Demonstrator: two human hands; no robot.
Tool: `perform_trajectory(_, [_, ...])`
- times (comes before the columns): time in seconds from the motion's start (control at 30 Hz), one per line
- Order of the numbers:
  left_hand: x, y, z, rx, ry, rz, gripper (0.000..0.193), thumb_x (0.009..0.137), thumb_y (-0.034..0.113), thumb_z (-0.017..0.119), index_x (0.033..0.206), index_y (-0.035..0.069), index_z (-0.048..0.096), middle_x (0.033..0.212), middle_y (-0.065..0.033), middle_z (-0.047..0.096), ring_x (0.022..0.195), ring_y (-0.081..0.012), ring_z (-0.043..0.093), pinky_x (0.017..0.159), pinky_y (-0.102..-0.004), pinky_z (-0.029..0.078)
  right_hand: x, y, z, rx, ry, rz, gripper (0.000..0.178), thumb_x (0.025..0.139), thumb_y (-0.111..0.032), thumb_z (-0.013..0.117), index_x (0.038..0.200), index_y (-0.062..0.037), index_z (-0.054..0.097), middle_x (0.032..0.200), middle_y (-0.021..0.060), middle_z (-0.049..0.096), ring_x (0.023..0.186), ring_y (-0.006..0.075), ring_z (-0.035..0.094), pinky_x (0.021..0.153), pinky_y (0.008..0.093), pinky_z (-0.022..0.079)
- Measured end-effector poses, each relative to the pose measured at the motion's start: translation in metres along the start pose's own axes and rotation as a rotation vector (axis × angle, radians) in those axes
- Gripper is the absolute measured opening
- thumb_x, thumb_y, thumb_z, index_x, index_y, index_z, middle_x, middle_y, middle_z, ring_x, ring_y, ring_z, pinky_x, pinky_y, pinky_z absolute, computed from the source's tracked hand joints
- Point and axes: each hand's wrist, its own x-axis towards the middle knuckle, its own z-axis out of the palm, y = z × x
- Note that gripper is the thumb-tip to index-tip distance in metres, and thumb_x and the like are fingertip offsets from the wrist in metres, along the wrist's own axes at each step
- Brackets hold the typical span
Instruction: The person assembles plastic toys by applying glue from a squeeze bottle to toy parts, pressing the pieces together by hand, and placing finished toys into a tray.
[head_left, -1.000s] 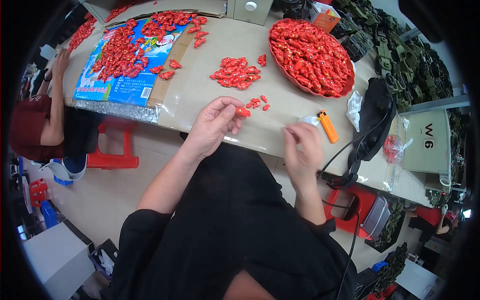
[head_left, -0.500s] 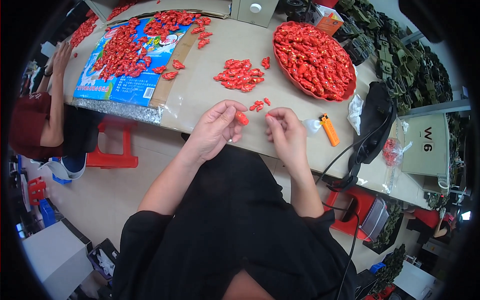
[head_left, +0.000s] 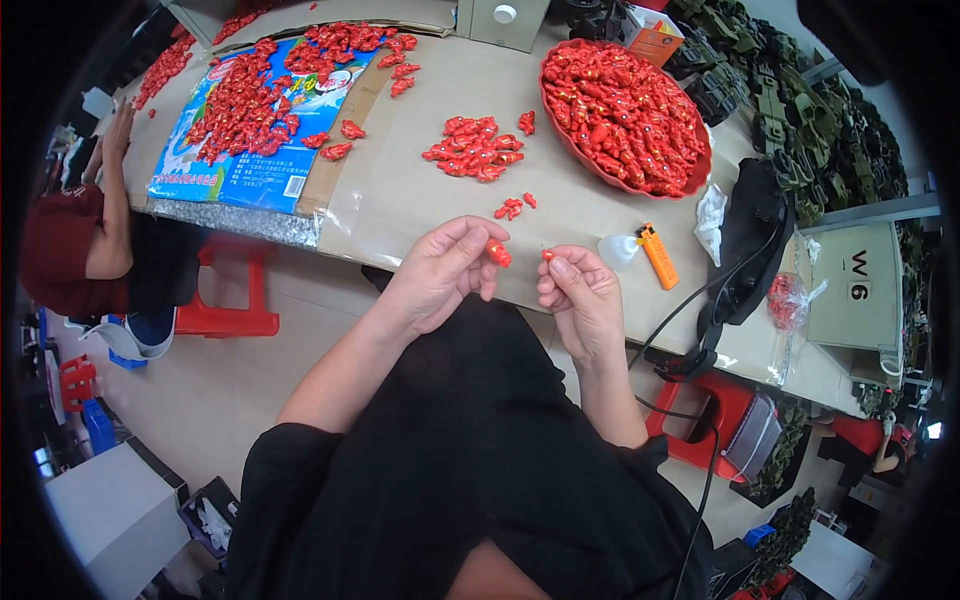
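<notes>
Between the thumb and fingers of my left hand (head_left: 446,267) is a small glossy red figurine (head_left: 498,253). My right hand (head_left: 582,291) pinches a tiny red piece (head_left: 547,255), held a short gap to the right of the figurine. Both hands hover at the table's near edge. Just beyond them lie a few small red pieces (head_left: 511,208). Farther back is a loose cluster of red figurines (head_left: 472,149). A red scalloped bowl (head_left: 549,112), heaped with similar figurines, stands at the back right.
An orange lighter (head_left: 658,258) and a white squeeze bottle (head_left: 619,250) lie right of my hands, near a crumpled tissue (head_left: 710,222) and a black bag (head_left: 748,235). Red figurines cover a blue printed cardboard sheet (head_left: 268,178) at left. A co-worker (head_left: 85,235) sits beyond it.
My right hand has drawn back toward me and slightly right, bringing the tiny red piece into plain view. My left hand has shifted slightly right and down with the figurine.
</notes>
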Motion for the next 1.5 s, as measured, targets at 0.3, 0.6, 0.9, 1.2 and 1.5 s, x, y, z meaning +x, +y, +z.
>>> perform_trajectory(0.3, [0.003,-0.009,0.01,0.085,0.057,-0.002,0.023,0.089,0.021,0.044,0.095,0.001,0.053,0.072,-0.0027,0.051,0.059,-0.0075,0.049,0.052,-0.0215,0.045,-0.003,0.008,0.005,-0.211,-0.02,-0.286,0.007,0.079,-0.002,0.056,0.085,0.0023,0.057,0.079,0.0062,0.054,0.055,0.0058,0.049,0.047,0.0158,0.043])
perform_trajectory(0.6, [0.002,-0.011,0.012,0.104,0.07,0.021,0.023,0.089,0.02,0.044,0.095,0.0,0.054,0.069,-0.003,0.05,0.059,-0.0075,0.049,0.052,-0.0216,0.045,-0.005,0.015,0.01,-0.446,0.01,-0.442,0.006,0.075,0.002,0.059,0.081,0.0023,0.059,0.081,0.0049,0.051,0.071,0.0087,0.049,0.062,0.0186,0.04])
perform_trajectory(0.9, [0.002,-0.015,0.01,0.117,0.058,0.036,0.023,0.088,0.021,0.045,0.095,0.0,0.054,0.067,-0.0025,0.05,0.059,-0.0081,0.049,0.053,-0.0217,0.045,-0.004,0.016,0.01,-0.532,0.01,-0.494,0.005,0.076,0.0,0.06,0.08,0.0019,0.059,0.078,0.0044,0.052,0.069,0.0081,0.049,0.059,0.0181,0.039])
perform_trajectory(1.2, [-0.001,-0.014,0.009,0.099,0.031,0.038,0.023,0.088,0.018,0.046,0.098,0.0,0.053,0.071,-0.0036,0.052,0.061,-0.0097,0.052,0.058,-0.0226,0.046,-0.002,0.019,0.008,-0.56,0.011,-0.521,0.005,0.076,-0.001,0.06,0.08,0.002,0.059,0.078,0.0048,0.052,0.068,0.0083,0.049,0.058,0.0182,0.039])
perform_trajectory(1.5, [-0.003,-0.009,0.008,0.329,0.019,0.096,0.02,0.084,0.007,0.049,0.101,-0.002,0.05,0.08,-0.0078,0.056,0.065,-0.0132,0.056,0.062,-0.024,0.048,-0.002,0.012,0.01,-0.502,-0.002,-0.403,0.005,0.076,-0.001,0.059,0.081,0.0028,0.058,0.081,0.005,0.051,0.069,0.0081,0.051,0.061,0.0183,0.043])
